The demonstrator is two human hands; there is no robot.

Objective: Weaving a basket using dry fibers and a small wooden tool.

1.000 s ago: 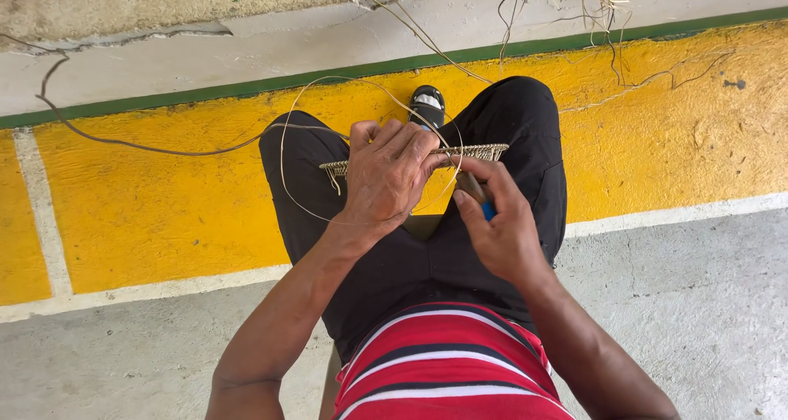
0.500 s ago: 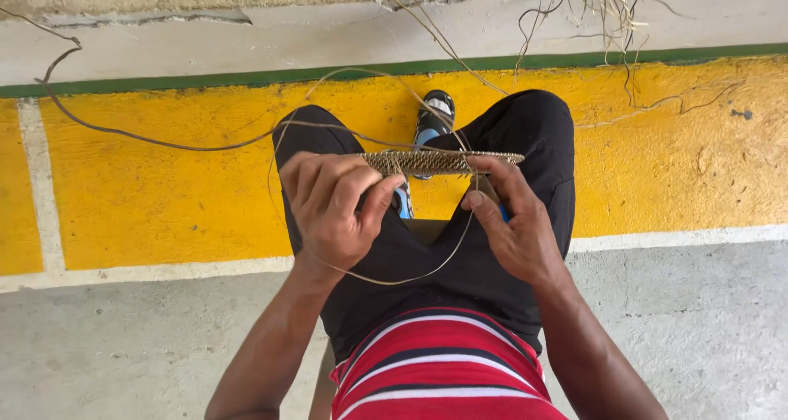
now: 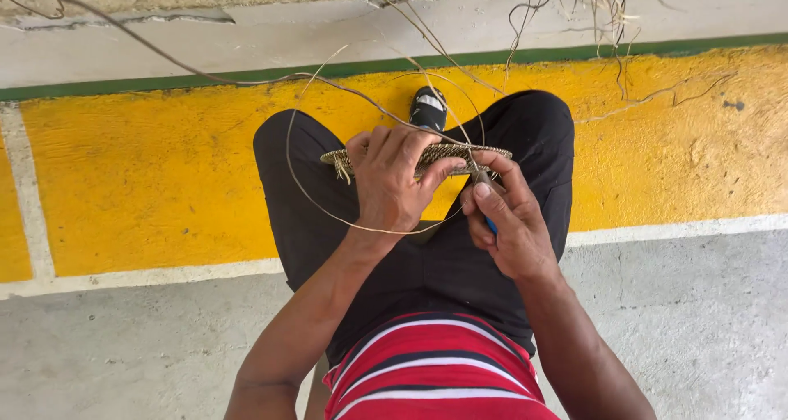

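A flat woven basket disc [image 3: 460, 152] of tan fibre lies edge-on over my knees. My left hand [image 3: 392, 178] grips it from above, fingers curled over its middle. My right hand [image 3: 502, 219] pinches a thin tool with a blue handle [image 3: 490, 223] against the disc's right rim. A long thin fibre strand [image 3: 305, 186] loops from the disc around my left hand and down below it.
I sit in black trousers [image 3: 320, 223] and a red striped shirt [image 3: 435, 371]. A shoe [image 3: 428, 108] shows past the disc. The floor has a yellow painted band [image 3: 148, 182], a green line [image 3: 164, 82] and grey concrete [image 3: 698, 321]. Loose dry strands [image 3: 574, 10] hang at the top.
My left hand has moved back right onto the middle of the disc. The strand's loop now hangs wider around that hand. My right hand stays at the right rim.
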